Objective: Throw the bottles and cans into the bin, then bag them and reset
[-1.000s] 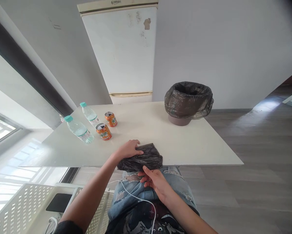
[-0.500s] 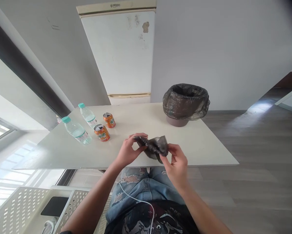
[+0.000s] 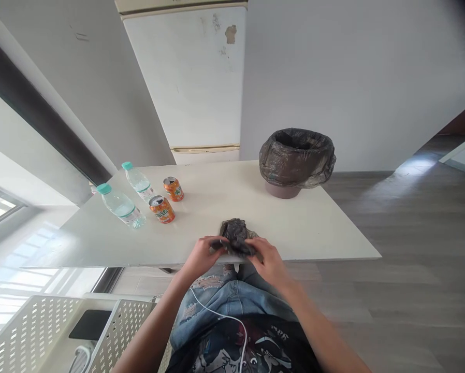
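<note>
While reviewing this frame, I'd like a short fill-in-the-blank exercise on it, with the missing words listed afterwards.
1. The left hand and right hand together hold one crumpled black plastic ____.
2. On the white table are ____ orange metal drink cans.
3. The clear plastic bottles have blue-green ____ on top.
4. The round brown bin with a black plastic liner is nearer to the ____ hand.

Missing words: bag; two; caps; right.
</note>
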The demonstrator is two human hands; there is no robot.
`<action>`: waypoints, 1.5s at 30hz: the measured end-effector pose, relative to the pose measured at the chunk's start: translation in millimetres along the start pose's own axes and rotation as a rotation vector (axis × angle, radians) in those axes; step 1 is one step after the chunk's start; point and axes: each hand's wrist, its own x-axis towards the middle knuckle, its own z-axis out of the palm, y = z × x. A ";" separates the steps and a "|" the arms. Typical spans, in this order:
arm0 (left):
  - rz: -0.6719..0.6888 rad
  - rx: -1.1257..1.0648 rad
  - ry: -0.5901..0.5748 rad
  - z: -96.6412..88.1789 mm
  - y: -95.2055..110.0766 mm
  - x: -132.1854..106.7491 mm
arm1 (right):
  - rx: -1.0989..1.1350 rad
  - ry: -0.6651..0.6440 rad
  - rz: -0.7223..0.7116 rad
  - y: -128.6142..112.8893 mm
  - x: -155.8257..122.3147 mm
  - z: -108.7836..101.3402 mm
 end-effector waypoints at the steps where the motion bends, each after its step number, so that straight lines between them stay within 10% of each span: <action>1: -0.065 -0.032 0.045 0.2 2.7 6.4 | 0.049 0.041 0.109 -2.4 5.3 0.5; 8: -0.127 0.055 0.287 11.7 6.8 43.9 | -0.006 0.185 0.378 -10.6 34.2 11.6; 14: -0.054 0.149 0.228 23.7 -2.1 48.5 | -0.259 0.314 0.129 -27.0 29.1 4.4; 21: -0.039 0.132 0.151 13.4 -10.1 48.3 | -0.494 -0.297 -0.185 -22.1 48.9 6.3; 27: 0.109 0.079 0.136 -22.7 -31.2 40.2 | -0.549 -0.321 -0.090 -11.6 44.1 23.5; 31: -0.013 0.218 0.287 -37.4 -53.6 38.3 | -0.589 -0.274 0.022 -10.8 43.5 17.8; 35: -0.065 0.413 0.197 -31.4 -64.4 38.2 | -0.656 -0.176 0.207 11.1 41.1 -2.2; 45: -0.062 0.536 0.154 -24.5 -61.2 38.0 | -0.771 0.133 0.856 86.0 6.8 -98.0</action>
